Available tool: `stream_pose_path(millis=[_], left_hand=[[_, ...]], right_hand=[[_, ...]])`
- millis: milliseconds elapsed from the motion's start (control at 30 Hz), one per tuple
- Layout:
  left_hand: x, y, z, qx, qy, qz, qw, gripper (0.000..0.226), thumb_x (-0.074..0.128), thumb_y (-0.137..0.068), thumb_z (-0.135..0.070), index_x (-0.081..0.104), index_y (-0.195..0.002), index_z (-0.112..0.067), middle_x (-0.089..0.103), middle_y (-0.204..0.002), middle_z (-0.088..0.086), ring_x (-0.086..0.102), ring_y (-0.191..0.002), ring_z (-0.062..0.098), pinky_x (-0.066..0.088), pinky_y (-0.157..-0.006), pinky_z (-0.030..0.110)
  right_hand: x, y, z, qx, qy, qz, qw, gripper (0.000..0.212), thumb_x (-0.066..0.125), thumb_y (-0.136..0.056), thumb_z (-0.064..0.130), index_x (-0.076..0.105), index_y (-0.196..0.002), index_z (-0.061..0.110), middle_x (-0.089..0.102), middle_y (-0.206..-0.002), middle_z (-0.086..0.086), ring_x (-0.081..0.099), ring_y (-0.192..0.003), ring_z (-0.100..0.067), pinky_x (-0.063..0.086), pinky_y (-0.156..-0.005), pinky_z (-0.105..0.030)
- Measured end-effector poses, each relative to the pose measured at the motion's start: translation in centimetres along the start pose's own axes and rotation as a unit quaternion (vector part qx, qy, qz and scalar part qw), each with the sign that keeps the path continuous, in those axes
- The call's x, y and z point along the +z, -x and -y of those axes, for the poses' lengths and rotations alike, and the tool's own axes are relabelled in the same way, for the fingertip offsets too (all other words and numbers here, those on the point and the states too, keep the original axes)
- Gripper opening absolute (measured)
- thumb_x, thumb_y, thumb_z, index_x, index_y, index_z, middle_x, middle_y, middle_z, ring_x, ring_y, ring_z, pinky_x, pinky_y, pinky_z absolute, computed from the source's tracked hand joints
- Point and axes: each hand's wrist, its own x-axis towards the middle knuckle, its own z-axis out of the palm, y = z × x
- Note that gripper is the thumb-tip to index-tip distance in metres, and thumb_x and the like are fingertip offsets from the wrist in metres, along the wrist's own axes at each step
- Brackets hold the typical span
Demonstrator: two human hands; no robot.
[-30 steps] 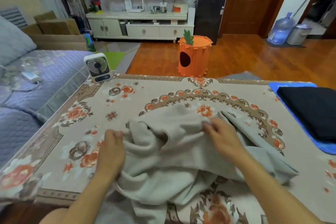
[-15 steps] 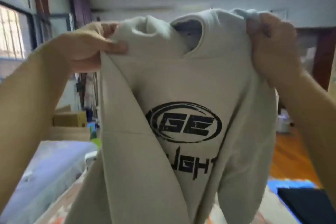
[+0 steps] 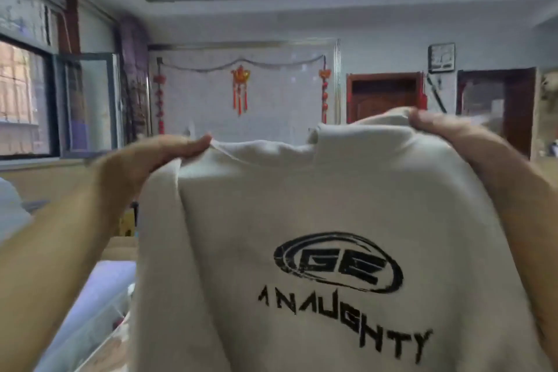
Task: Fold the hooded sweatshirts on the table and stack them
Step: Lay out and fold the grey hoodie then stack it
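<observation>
A pale beige hooded sweatshirt (image 3: 317, 220) hangs in the air close to the camera, filling the lower middle and right of the view. Its cloth looks soft, thick and matte, like fleece, with a few loose folds running down from the left shoulder. On the side facing the camera is a black print: an oval ring with the blocky letters "GE" inside, and under it a slanting line of angular letters ending in "NAUGHTY". The upper edge sags a little between the two grips, and a bunched ridge of cloth rises near the right grip.

The left hand (image 3: 145, 163) grips the garment at its upper left corner; its fingers (image 3: 184, 148) lie flat and close together along the edge, pinching the cloth. The right hand (image 3: 453, 136) holds the upper right corner, its fingers curled over the top of the cloth.

Far behind, on a white wall, hang red tasselled ornaments (image 3: 240, 84) on a drooping cord. A dark-framed window (image 3: 27, 100) stands at far left, and brown wooden doors (image 3: 383, 96) at far right.
</observation>
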Motion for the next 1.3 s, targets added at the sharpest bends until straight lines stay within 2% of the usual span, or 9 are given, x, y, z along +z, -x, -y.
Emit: stream_pose_path(millis=[200, 300, 367, 533, 667, 833, 933, 1167, 1300], left_hand=[[10.2, 2.9, 28.0, -0.254, -0.282, 0.109, 0.919, 0.034, 0.065, -0.086, -0.058, 0.069, -0.086, -0.024, 0.068, -0.095, 0.001, 0.064, -0.087, 0.023, 0.043, -0.073, 0.027], [15.0, 8.3, 39.2, -0.215, -0.333, 0.061, 0.916, 0.029, 0.054, -0.098, -0.023, 0.063, -0.124, -0.015, 0.064, -0.129, 0.010, 0.060, -0.100, 0.019, 0.039, -0.076, 0.025], [17.7, 12.0, 42.1, -0.147, -0.393, 0.069, 0.905, 0.017, 0.052, -0.095, -0.027, 0.065, -0.103, -0.018, 0.066, -0.122, 0.008, 0.062, -0.101, 0.024, 0.040, -0.075, 0.029], [14.8, 9.8, 35.0, -0.016, -0.452, -0.028, 0.891, 0.021, 0.043, -0.082, -0.050, 0.062, -0.079, -0.042, 0.052, -0.081, -0.007, 0.051, -0.080, 0.013, 0.035, -0.071, 0.025], [10.5, 1.1, 25.4, 0.061, -0.396, -0.119, 0.909, 0.027, 0.054, -0.089, -0.018, 0.064, -0.070, -0.033, 0.050, -0.061, -0.010, 0.043, -0.059, 0.003, 0.032, -0.056, 0.018], [7.2, -11.8, 17.9, 0.096, -0.480, -0.302, 0.818, 0.025, 0.049, -0.096, -0.012, 0.073, -0.095, -0.009, 0.068, -0.091, 0.021, 0.061, -0.087, 0.037, 0.035, -0.067, 0.037], [8.1, -17.3, 19.2, 0.032, -0.491, -0.305, 0.815, 0.033, 0.041, -0.097, -0.020, 0.065, -0.119, -0.018, 0.068, -0.117, 0.020, 0.060, -0.109, 0.043, 0.045, -0.080, 0.044], [21.5, -2.2, 39.8, -0.165, -0.375, 0.098, 0.907, 0.051, 0.043, -0.086, -0.050, 0.058, -0.125, -0.020, 0.061, -0.128, 0.011, 0.056, -0.123, 0.033, 0.045, -0.100, 0.037], [23.7, 10.2, 48.0, -0.192, -0.353, -0.030, 0.915, 0.069, 0.051, -0.092, -0.055, 0.038, -0.153, -0.027, 0.023, -0.162, 0.005, 0.024, -0.150, 0.025, 0.022, -0.121, 0.036]], right_hand=[[2.1, 9.6, -25.3, 0.228, 0.470, 0.190, 0.831, 0.037, 0.049, -0.101, 0.045, 0.062, -0.081, 0.018, 0.058, -0.076, 0.008, 0.054, -0.078, -0.013, 0.039, -0.060, -0.012], [3.2, 19.4, -33.8, 0.249, 0.485, 0.203, 0.813, 0.029, 0.047, -0.090, 0.054, 0.062, -0.090, 0.029, 0.070, -0.097, 0.010, 0.064, -0.094, -0.014, 0.052, -0.084, -0.029], [3.2, 23.8, -35.7, 0.194, 0.532, 0.229, 0.792, 0.003, 0.054, -0.095, 0.036, 0.057, -0.094, 0.038, 0.066, -0.100, 0.018, 0.064, -0.100, -0.015, 0.051, -0.087, -0.036], [5.1, 22.4, -29.4, -0.029, 0.533, -0.073, 0.842, 0.040, 0.048, -0.082, -0.009, 0.054, -0.087, 0.030, 0.033, -0.076, 0.020, 0.042, -0.072, -0.021, 0.033, -0.062, -0.034], [4.5, 12.0, -27.7, -0.068, 0.459, -0.179, 0.868, 0.036, 0.048, -0.090, -0.002, 0.068, -0.107, 0.023, 0.066, -0.090, 0.001, 0.055, -0.083, -0.026, 0.041, -0.071, -0.037], [2.5, -4.0, -26.3, -0.121, 0.432, -0.247, 0.859, 0.044, 0.042, -0.095, 0.008, 0.068, -0.125, 0.027, 0.070, -0.107, -0.004, 0.062, -0.096, -0.021, 0.049, -0.082, -0.034], [1.0, -9.9, -28.2, 0.034, 0.459, -0.154, 0.874, 0.050, 0.041, -0.092, 0.008, 0.056, -0.136, 0.028, 0.065, -0.128, -0.007, 0.059, -0.117, -0.029, 0.047, -0.099, -0.039], [6.0, 11.2, -40.9, 0.253, 0.530, 0.226, 0.778, 0.048, 0.032, -0.093, 0.048, 0.061, -0.123, 0.024, 0.063, -0.125, -0.012, 0.058, -0.118, -0.034, 0.044, -0.101, -0.042], [6.1, 29.4, -45.0, 0.236, 0.538, 0.189, 0.787, 0.058, 0.030, -0.097, 0.054, 0.058, -0.138, 0.023, 0.051, -0.146, -0.007, 0.045, -0.137, -0.031, 0.030, -0.117, -0.041]])
